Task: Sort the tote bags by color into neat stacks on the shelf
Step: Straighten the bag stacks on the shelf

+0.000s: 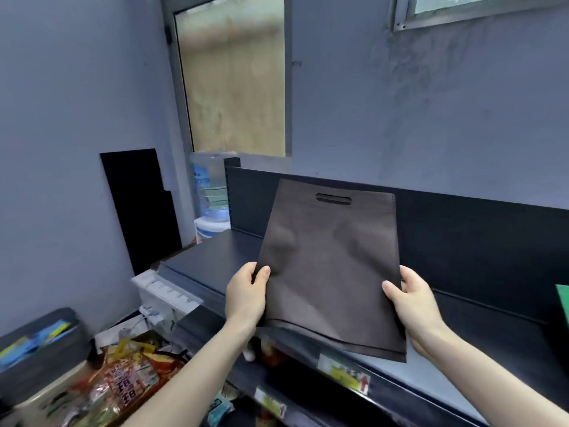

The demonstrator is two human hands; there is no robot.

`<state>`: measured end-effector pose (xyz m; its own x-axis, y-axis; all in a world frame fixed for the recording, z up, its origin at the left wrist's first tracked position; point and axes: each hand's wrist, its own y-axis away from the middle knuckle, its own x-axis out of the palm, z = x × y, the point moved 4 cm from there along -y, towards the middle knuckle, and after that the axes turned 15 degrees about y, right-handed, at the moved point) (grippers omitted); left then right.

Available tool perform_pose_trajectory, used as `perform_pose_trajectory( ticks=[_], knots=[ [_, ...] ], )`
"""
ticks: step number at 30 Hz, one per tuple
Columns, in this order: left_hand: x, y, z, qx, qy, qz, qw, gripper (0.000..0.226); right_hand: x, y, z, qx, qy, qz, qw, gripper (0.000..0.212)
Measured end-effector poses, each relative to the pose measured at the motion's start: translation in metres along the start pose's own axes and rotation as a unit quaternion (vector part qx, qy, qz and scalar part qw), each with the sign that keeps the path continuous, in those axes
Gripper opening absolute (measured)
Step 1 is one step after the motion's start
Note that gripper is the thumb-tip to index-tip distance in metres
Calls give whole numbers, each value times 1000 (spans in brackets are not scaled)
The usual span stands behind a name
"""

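**Head view.** A dark brown tote bag is held flat and tilted over the dark shelf. Its cut-out handle points toward the back panel and its lower edge overhangs the shelf's front lip. The left hand pinches the bag's left edge with the thumb on top, and the right hand grips the right edge likewise, the two well apart. Progress appears early: no stack shows on the visible stretch of shelf, and this bag is not yet laid down. A green sheet, cut off at the right border, may be another bag, but it cannot be identified. The fingers under the bag are hidden, no supply of unsorted bags is in view, and whether the bag touches the shelf cannot be told.
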<state>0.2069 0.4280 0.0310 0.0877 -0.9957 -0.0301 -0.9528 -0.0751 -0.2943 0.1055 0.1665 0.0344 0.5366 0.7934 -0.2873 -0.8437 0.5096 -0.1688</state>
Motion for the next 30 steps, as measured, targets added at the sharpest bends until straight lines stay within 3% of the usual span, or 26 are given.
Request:
perform_pose_trajectory(
  ticks=[11, 21, 26, 30],
  knots=[
    [-110, -61, 48, -19, -4, -33, 999, 22, 129, -8, 16, 14, 9, 31, 999, 37],
    [-168, -124, 98, -49, -35, -67, 996, 20, 230, -52, 24, 25, 12, 88, 996, 35],
    [-184, -185, 92, -25, -108, -68, 991, 23, 273, -90, 31, 24, -10, 106, 994, 35],
    [-187, -226, 105, -27, -101, -82, 991, 23, 300, -123, 25, 27, -19, 114, 993, 33]
  ],
)
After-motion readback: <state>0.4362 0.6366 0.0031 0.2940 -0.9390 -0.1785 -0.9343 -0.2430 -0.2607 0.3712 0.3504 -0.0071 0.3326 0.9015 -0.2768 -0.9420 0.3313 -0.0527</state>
